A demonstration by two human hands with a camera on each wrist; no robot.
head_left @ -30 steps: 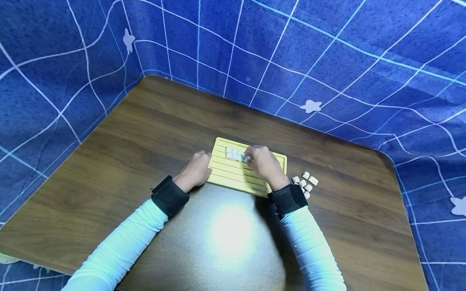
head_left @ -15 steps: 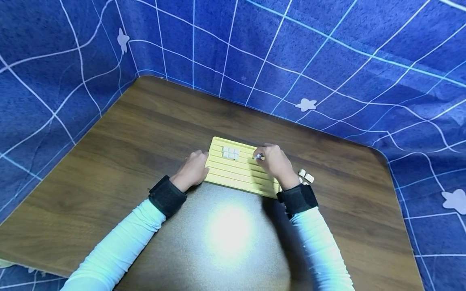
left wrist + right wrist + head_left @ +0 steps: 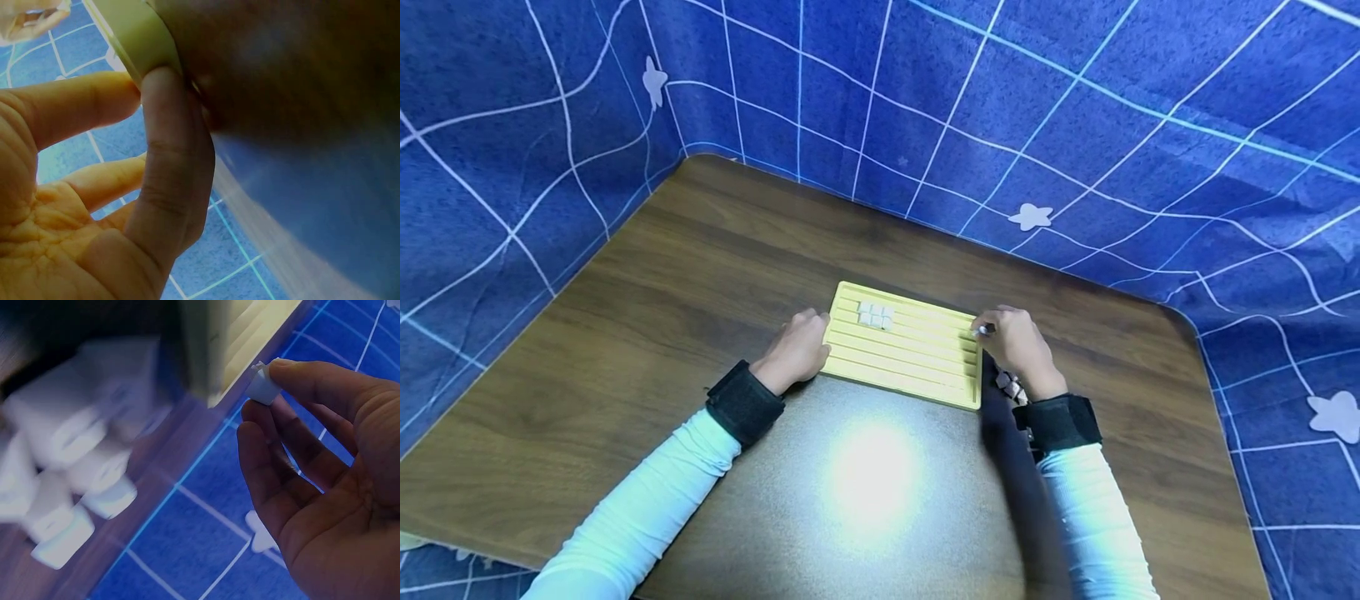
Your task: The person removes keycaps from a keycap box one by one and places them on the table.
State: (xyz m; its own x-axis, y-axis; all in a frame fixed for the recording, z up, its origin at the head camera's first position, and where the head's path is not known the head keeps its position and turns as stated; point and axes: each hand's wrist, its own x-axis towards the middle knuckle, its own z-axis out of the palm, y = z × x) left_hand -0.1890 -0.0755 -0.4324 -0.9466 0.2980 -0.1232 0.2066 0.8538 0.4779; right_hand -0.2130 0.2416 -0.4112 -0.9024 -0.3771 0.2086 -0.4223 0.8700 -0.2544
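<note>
My left hand [image 3: 794,347] grips the left edge of a yellow ridged tray [image 3: 902,360]; the left wrist view shows thumb and finger pinching its rim [image 3: 134,40]. Several white keycaps [image 3: 876,316] sit side by side in two short rows in the tray's upper left part. At the tray's right end is my right hand [image 3: 1019,346], pinching one white keycap [image 3: 264,387] between thumb and fingers. The right wrist view shows this keycap tilted, close to the tray's edge.
Loose white keycaps [image 3: 62,537] lie on the wooden table [image 3: 730,250] just right of the tray, partly hidden under my right wrist in the head view. A blue cloth [image 3: 925,100] with white lines and stars surrounds the table's back and sides.
My right hand has moved right, from beside the set keycaps to the tray's right end, carrying a keycap. My left hand keeps its grip on the tray.
</note>
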